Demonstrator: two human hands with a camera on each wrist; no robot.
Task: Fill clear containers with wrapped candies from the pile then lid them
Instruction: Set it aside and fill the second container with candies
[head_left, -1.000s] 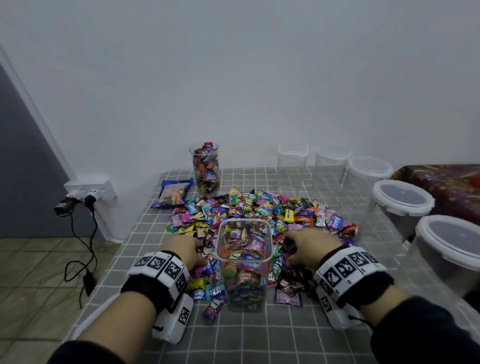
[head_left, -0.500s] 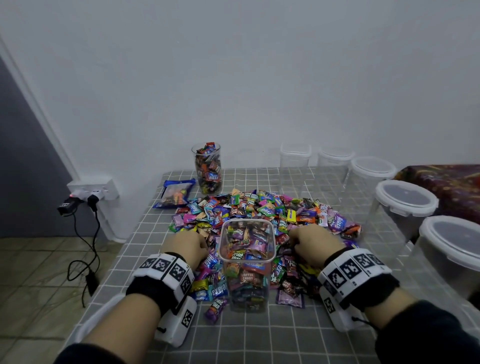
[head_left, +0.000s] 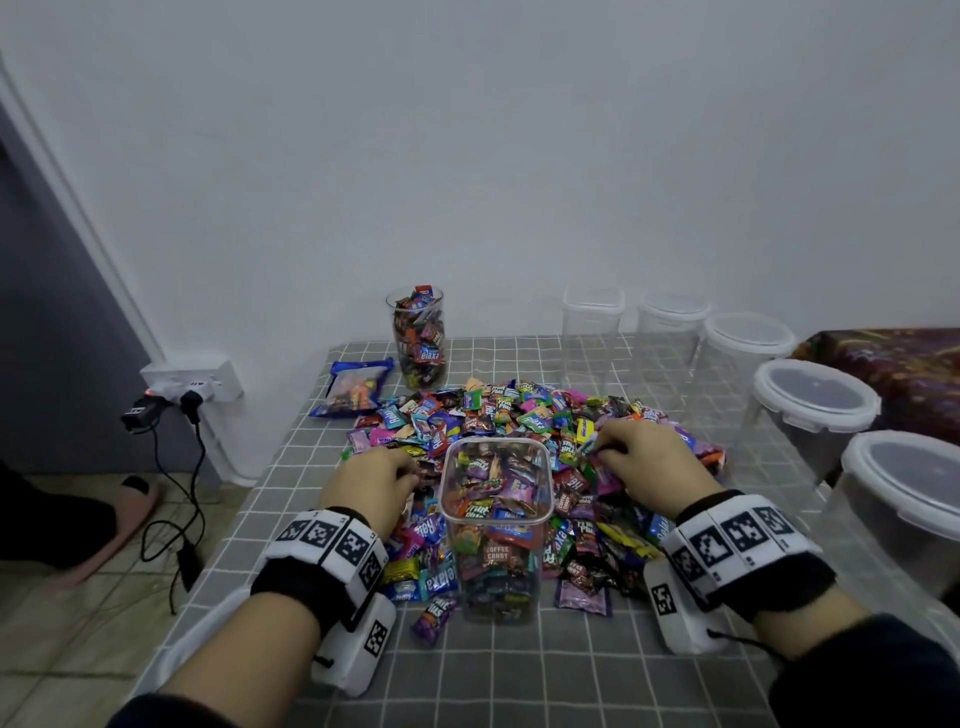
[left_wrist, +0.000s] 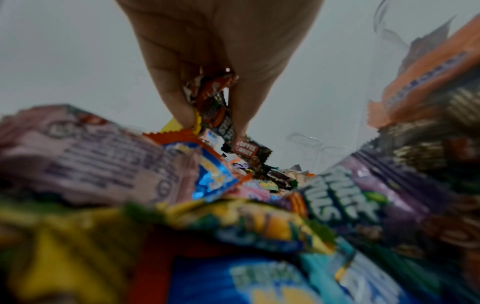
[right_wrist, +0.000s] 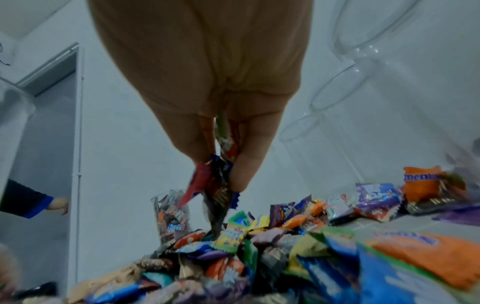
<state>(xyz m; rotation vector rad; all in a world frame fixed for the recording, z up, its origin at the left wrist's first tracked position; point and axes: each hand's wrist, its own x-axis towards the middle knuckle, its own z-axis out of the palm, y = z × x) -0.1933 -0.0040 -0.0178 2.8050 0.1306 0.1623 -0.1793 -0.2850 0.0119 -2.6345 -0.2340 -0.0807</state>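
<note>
My left hand pinches candies from the pile. My right hand pinches several too, beside the square container.

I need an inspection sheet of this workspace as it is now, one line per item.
Surface: grey checked tablecloth, partly covered.
Job's things: pile of colourful wrapped candies; open square clear container nearly full; round clear jar full, unlidded; five empty lidded clear containers at right.
Clutter: blue snack bag.
Grippers: left hand and right hand each pinch candies.
Cables: black cables from white wall socket.
Surroundings: white wall, pink slipper on floor.
</note>
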